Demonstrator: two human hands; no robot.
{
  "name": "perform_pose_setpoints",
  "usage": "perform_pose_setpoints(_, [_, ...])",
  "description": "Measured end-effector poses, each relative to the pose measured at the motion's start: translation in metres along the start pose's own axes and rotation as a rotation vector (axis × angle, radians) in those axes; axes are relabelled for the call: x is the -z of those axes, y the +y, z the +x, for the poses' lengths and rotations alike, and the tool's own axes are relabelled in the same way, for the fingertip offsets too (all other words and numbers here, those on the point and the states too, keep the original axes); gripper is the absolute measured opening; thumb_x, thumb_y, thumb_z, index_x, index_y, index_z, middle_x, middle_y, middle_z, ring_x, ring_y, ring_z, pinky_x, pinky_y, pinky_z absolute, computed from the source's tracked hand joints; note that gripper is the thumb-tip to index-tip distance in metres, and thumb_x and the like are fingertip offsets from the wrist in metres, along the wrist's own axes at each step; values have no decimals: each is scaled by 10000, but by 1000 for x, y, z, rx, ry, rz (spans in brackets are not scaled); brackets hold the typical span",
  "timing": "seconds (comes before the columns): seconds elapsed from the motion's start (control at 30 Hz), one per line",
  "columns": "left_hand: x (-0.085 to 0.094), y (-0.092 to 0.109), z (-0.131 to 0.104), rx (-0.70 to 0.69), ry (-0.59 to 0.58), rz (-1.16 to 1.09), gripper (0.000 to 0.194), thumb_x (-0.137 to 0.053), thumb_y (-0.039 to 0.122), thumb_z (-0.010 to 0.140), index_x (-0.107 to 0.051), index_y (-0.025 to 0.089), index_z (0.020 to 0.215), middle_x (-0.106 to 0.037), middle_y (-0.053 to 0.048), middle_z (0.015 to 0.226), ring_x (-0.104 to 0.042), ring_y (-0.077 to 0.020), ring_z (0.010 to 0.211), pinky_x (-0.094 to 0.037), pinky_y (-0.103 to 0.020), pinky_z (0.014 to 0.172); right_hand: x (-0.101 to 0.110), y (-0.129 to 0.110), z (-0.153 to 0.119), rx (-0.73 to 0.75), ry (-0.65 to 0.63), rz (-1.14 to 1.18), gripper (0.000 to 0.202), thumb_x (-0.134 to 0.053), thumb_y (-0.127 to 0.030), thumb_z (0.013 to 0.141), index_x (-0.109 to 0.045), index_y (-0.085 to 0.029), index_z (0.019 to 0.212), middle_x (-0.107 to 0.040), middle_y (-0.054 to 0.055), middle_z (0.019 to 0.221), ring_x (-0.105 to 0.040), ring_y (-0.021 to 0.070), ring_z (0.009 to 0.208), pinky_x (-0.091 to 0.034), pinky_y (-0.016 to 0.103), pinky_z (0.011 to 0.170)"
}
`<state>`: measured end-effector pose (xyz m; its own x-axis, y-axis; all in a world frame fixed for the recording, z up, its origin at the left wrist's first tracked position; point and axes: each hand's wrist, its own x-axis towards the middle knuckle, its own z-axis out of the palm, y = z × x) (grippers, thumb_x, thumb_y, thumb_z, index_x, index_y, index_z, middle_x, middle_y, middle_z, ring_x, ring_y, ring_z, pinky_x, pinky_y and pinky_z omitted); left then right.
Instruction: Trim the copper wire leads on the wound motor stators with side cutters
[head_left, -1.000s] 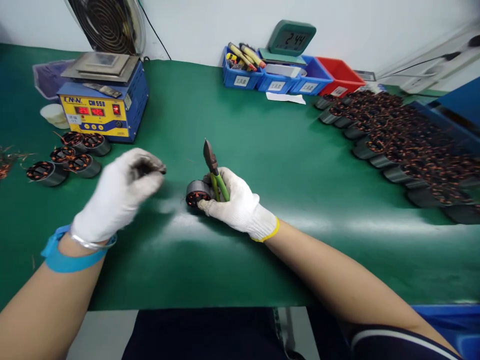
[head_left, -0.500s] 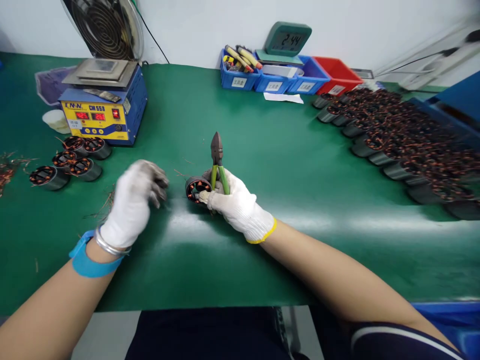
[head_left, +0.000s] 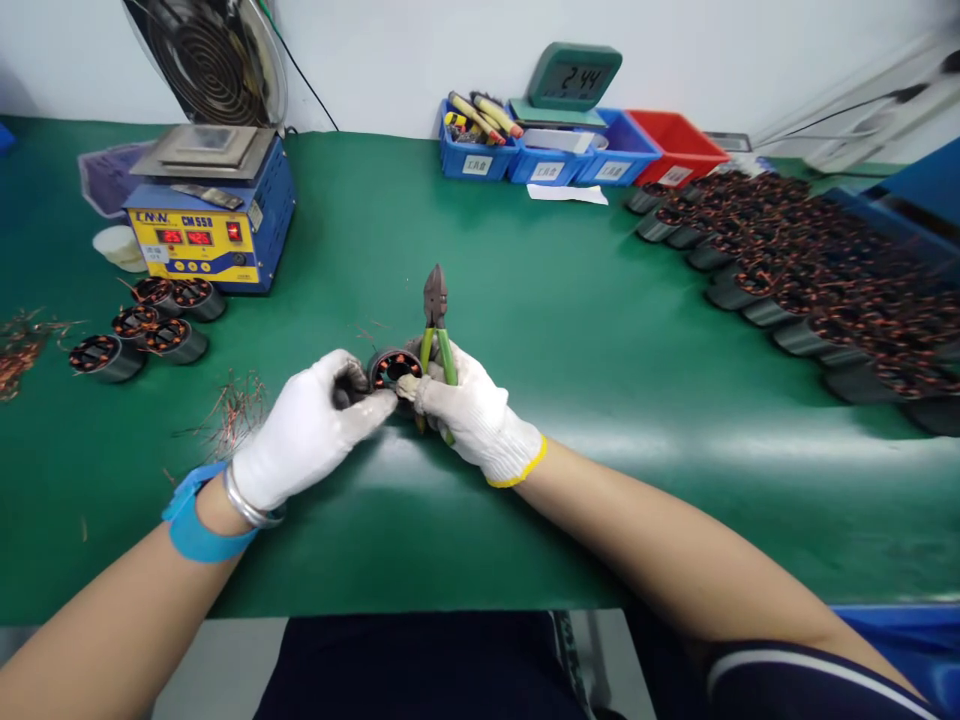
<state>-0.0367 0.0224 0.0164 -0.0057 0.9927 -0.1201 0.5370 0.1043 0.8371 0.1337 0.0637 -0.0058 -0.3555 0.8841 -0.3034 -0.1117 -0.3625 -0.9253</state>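
The wound core [head_left: 393, 357], a dark ring with copper showing inside it, is held between the two gloved hands over the green table [head_left: 570, 500], its open end tipped toward the person; whether it rests on the surface I can't tell from here. The right hand [head_left: 469, 405] is closed around its right side, thumb over the near rim, and the same hand clasps a pair of pliers [head_left: 436, 303] — green handles in the palm, dark tips pointing up and away. The left hand [head_left: 311, 425] has its fingers curled at the core's left side and its thumb at the near edge; I can't tell whether it is really gripping.

Thin wire clippings [head_left: 234, 415] lie loose just beyond the left wrist. Farther left sit five more cores [head_left: 106, 362], bunched in front of a blue-and-yellow powered unit [head_left: 210, 245], with a heap of copper scraps [head_left: 19, 360] near the table's edge. Along the back wall stand blue bins [head_left: 476, 163], a red bin [head_left: 679, 150] and a clock [head_left: 576, 78] reading 2:44. Over on the right — rows upon rows of wound cores [head_left: 817, 290], packed close together.
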Motion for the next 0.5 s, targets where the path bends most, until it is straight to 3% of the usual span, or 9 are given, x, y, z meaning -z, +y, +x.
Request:
perform_pose_setpoints(0.1, [-6,3,-4,-42,-52,-100,224,-631,391,784,-580,186,710,-587,15,649,-527,-136,600,-437,-260,556,3,4,1,0,4,5,475,-796,-357,580,-512,-211,931,-533,-58,704,-498,114,621,-434,283,587])
perform_pose_setpoints(0.17, [-2,3,-5,-47,-23,-234,145,-633,311,779,-601,189,708,-605,11,642,-553,-135,573,-453,-265,543,5,6,2,-2,5,18,482,-802,-349,586,-507,-210,940,-543,-57,709,-507,113,616,-446,282,586])
perform_pose_setpoints(0.23, [5,0,-2,-47,174,-398,85,-626,253,770,-588,207,710,-604,20,634,-552,-125,531,-447,-266,505,6,7,4,-8,-12,37,492,-791,-367,609,-488,-220,968,-552,-57,711,-519,116,587,-447,280,544])
perform_pose_setpoints(0.3, [13,-4,3,-94,490,-544,91,-602,241,776,-534,231,718,-575,38,636,-542,-118,530,-454,-270,504,6,6,4,-14,-25,37,494,-774,-384,628,-469,-234,987,-553,-60,713,-523,120,554,-434,275,494])
perform_pose_setpoints(0.37, [16,-7,7,-219,675,-509,92,-564,293,803,-493,252,761,-570,34,706,-577,-134,632,-495,-295,577,3,3,2,-25,-18,-4,474,-768,-369,619,-468,-235,960,-544,-63,712,-513,114,539,-424,269,470])
perform_pose_setpoints(0.43, [12,-7,7,-326,632,-319,167,-619,362,759,-523,255,845,-606,6,836,-608,-169,783,-517,-337,695,-1,1,-1,-19,-11,-45,444,-772,-337,600,-473,-226,910,-543,-57,731,-516,109,565,-436,265,483])
perform_pose_setpoints(0.5, [5,-4,4,-335,485,-42,259,-676,396,710,-569,231,878,-628,-26,890,-602,-194,828,-496,-354,743,-5,0,-4,1,-32,-67,426,-777,-299,592,-474,-222,881,-552,-52,758,-521,104,591,-447,263,503])
